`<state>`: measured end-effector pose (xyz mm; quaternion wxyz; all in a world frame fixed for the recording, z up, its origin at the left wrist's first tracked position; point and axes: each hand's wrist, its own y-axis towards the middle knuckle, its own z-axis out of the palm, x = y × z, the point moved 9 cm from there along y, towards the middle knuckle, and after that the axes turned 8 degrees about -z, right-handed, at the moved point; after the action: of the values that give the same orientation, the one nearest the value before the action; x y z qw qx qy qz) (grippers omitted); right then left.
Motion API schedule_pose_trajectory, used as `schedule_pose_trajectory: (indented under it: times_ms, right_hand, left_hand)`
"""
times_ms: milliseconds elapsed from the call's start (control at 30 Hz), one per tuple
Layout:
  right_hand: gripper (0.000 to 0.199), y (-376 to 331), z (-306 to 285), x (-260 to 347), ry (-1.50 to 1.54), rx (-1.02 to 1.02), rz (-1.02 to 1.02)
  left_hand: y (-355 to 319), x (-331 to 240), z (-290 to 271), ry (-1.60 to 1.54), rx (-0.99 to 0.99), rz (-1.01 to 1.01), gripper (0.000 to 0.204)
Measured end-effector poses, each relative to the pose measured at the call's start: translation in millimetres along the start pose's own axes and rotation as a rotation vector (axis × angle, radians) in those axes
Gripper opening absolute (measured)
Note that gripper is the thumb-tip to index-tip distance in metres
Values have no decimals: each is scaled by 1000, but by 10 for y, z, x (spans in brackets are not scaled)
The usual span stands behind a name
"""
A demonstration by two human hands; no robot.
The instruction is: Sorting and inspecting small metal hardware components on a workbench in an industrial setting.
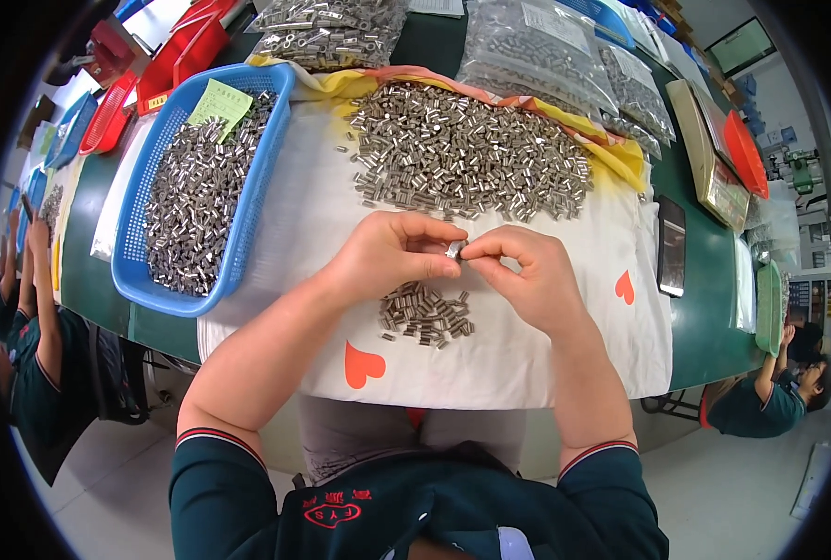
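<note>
Between my two hands, above the cloth, is a small shiny metal cylinder [454, 250]. My left hand [387, 252] pinches it with thumb and forefinger. The fingertips of my right hand [530, 271] are closed at its right end and partly hide it. Just below the hands lies a small pile of short metal cylinders [426, 315] on the white cloth [509, 373]. Beyond them spreads a much larger pile of similar cylinders [471, 149].
At left stands a blue perforated basket [231, 271] of metal pieces with a green paper slip [219, 107]. Clear bags of metal parts [537, 56] lie at the back. A phone [671, 247] rests at right on the green table [695, 345]. Other people sit on both sides.
</note>
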<state>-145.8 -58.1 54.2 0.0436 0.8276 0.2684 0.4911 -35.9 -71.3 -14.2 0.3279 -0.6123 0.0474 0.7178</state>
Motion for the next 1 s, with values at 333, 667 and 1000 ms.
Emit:
schedule_pose_trajectory:
  times_ms: [333,667,1000]
  right_hand:
    - [7,29,-208,-480,-146,-177,210]
    - [7,99,-13,-292,-591,-25,-13]
    - [9,-9,-1,-94,116,-52,91]
  left_hand:
    - [-67,-7,196,367,84,-2,32]
    - [-32,25,107,201,66,4,32]
    - [19,38,19,-122,50,19,34]
